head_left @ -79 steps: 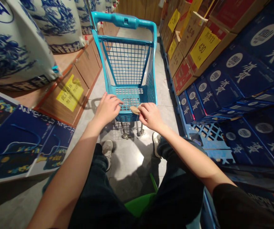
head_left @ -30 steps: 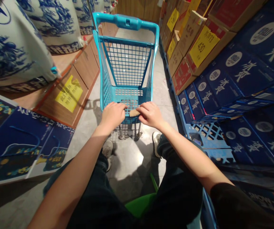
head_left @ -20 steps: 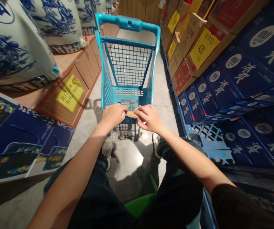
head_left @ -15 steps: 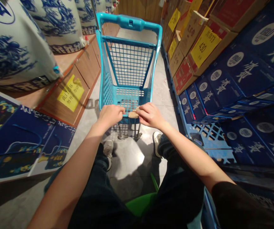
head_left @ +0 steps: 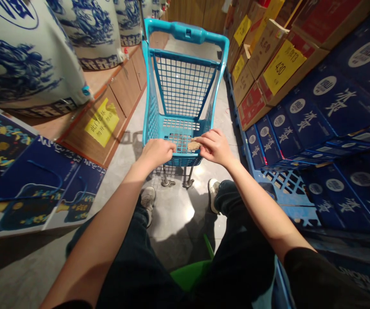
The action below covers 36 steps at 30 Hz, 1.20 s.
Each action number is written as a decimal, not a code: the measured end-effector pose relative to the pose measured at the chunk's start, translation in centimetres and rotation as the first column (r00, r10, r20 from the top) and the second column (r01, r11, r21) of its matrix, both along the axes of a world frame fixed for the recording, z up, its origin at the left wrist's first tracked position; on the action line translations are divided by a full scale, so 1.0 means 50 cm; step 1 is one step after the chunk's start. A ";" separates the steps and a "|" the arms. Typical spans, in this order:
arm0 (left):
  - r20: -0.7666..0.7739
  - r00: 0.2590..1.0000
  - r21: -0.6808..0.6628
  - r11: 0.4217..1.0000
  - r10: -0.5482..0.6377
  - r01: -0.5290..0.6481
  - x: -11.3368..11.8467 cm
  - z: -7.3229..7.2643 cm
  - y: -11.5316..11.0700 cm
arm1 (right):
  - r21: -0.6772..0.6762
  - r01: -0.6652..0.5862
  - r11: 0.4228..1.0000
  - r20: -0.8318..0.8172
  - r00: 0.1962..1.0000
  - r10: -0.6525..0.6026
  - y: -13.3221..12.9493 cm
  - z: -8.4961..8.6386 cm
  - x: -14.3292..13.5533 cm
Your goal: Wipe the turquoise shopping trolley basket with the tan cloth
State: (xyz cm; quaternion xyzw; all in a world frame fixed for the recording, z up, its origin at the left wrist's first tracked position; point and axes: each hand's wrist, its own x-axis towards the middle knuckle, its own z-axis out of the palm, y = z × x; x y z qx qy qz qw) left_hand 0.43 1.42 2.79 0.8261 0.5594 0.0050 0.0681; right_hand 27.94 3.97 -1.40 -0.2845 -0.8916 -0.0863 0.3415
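Observation:
My right hand point(head_left: 216, 147) pinches a small, rough tan piece point(head_left: 194, 145) whose exact kind I cannot make out. It pokes out from my fingertips toward the left. My left hand point(head_left: 159, 152) is closed a short way to the left of it, fingers curled; whatever they may hold is hidden. Just beyond both hands stands a blue plastic shopping cart point(head_left: 185, 124) with a grid basket. Whether the left hand touches the cart's near rim, I cannot tell.
On the left, large blue-and-white jars point(head_left: 85, 32) stand on a wooden cabinet point(head_left: 132, 79), beside dark blue gift bags point(head_left: 37, 171). Blue cartons point(head_left: 303, 116) and brown boxes point(head_left: 247, 83) are stacked on a blue pallet point(head_left: 287, 199) at right. A green seat point(head_left: 191, 274) shows between my legs.
My right hand has shifted right and slightly up with the tan piece, widening the gap from my left hand. The whole scene sits a little farther right in view.

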 end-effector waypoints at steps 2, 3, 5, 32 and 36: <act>0.007 1.000 0.006 1.000 -0.001 0.001 0.002 0.000 0.000 | -0.086 0.049 0.995 -0.009 0.999 -0.049 -0.005 -0.003 -0.002; 0.008 1.000 0.006 1.000 0.002 -0.002 0.002 0.000 0.000 | -0.114 0.061 0.992 -0.003 0.998 -0.062 -0.011 -0.006 -0.007; 0.008 1.000 0.006 1.000 0.010 -0.010 0.000 -0.001 -0.002 | -0.132 0.059 0.989 0.027 0.998 -0.056 -0.028 -0.017 -0.023; 0.025 1.000 0.057 0.998 0.012 -0.014 0.014 -0.006 -0.009 | -0.165 0.169 0.972 0.115 0.982 -0.152 -0.080 -0.022 -0.069; 0.004 1.000 0.069 0.997 0.029 -0.029 0.011 -0.005 -0.014 | -0.108 0.138 0.985 0.170 0.978 -0.118 -0.106 -0.025 -0.105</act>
